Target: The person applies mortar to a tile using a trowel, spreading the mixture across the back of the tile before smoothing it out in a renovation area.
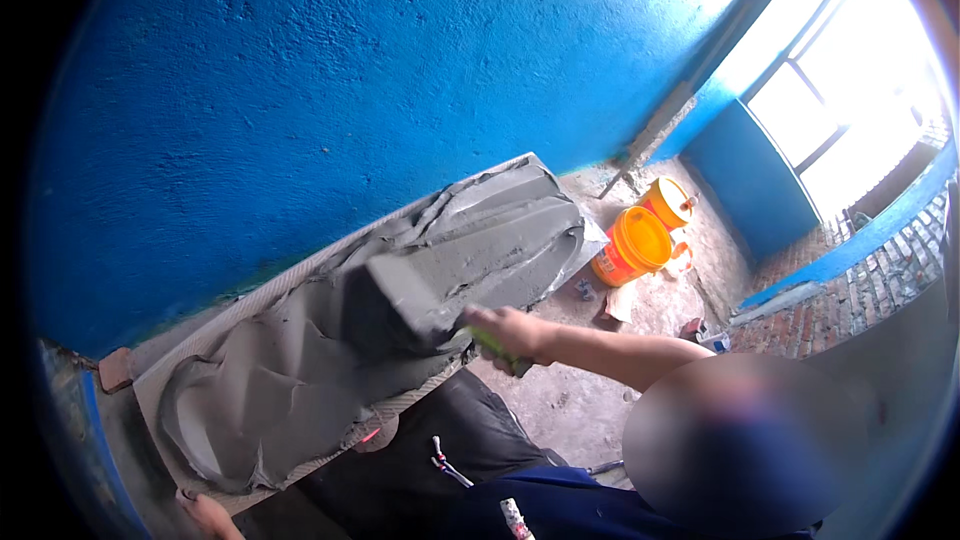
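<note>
Nearest you, a blurred patch (735, 445) hid the lower right. Your right hand (510, 330) was clamped on a green-handled trowel (415, 300), loaded with grey mortar, over the mortar board (330, 355) at centre. Your left hand (205, 515), at 7 o'clock, was cut off; grip unreadable. Two orange buckets (635, 245) stood at 2 o'clock, labels illegible.
</note>
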Demonstrator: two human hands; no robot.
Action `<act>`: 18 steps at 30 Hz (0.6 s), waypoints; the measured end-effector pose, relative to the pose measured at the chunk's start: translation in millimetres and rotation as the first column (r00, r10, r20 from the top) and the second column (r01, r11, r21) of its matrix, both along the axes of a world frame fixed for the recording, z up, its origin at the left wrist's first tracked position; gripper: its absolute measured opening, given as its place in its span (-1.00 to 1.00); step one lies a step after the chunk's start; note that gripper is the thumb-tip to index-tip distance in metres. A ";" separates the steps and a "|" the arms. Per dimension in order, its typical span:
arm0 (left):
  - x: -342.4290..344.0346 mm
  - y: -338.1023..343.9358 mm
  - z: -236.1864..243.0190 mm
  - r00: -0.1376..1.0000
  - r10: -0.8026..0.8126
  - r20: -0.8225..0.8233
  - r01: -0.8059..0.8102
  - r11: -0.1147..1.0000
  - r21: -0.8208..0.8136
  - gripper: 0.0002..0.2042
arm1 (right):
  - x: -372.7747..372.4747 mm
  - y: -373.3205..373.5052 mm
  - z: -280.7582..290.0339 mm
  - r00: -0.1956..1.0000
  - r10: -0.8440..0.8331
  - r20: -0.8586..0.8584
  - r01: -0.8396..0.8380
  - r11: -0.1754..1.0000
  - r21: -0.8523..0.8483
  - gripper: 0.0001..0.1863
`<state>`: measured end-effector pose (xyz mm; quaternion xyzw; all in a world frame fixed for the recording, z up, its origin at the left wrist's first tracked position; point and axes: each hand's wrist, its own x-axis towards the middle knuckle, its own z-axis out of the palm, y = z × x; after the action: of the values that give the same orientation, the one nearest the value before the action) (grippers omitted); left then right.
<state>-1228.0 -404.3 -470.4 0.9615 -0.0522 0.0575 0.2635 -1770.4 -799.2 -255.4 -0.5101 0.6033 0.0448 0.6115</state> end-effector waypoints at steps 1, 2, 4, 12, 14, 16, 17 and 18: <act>8.1 22.0 -5.2 1.000 -0.015 0.023 0.015 1.000 -0.004 -0.57 | 20.0 5.1 4.3 0.977 0.203 -0.056 -0.207 0.976 -0.063 -0.42; 5.9 17.6 -5.3 1.000 -0.010 0.020 0.010 1.000 0.003 -0.58 | 24.4 3.1 19.9 0.905 0.389 -0.169 -0.412 0.903 -0.124 -0.42; -1.9 6.1 2.2 1.000 0.012 0.018 -0.013 1.000 0.016 -0.59 | 4.7 -10.6 14.8 0.723 0.536 -0.437 -0.688 0.615 -0.385 -0.46; -55.8 -36.9 58.6 0.991 0.132 -0.009 -0.132 0.991 0.002 -0.64 | -146.9 -120.1 31.9 0.606 0.111 -0.788 -0.762 0.364 -0.535 -0.67; -70.5 -42.5 79.1 0.990 0.143 0.003 -0.143 0.990 0.010 -0.65 | -153.0 -143.3 43.3 0.627 0.049 -0.777 -0.727 0.394 -0.562 -0.71; -81.9 -55.1 88.1 0.990 0.137 -0.008 -0.137 0.990 0.008 -0.66 | -190.6 -199.5 30.5 0.753 0.103 -0.650 -0.549 0.643 -0.534 -0.62; -87.0 -58.5 94.7 0.990 0.144 -0.003 -0.144 0.989 0.012 -0.67 | -182.1 -210.7 35.4 0.877 0.052 -0.477 -0.351 0.748 -0.563 -0.62; -91.4 -61.3 101.1 0.989 0.146 -0.002 -0.146 0.989 0.017 -0.67 | -173.7 -220.6 40.2 0.955 -0.043 -0.294 -0.133 0.824 -0.551 -0.62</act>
<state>-1319.4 -465.5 -369.3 0.9651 0.0182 0.0745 0.2505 -1944.1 -1019.8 -215.2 -0.6700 0.6608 -0.0461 0.3353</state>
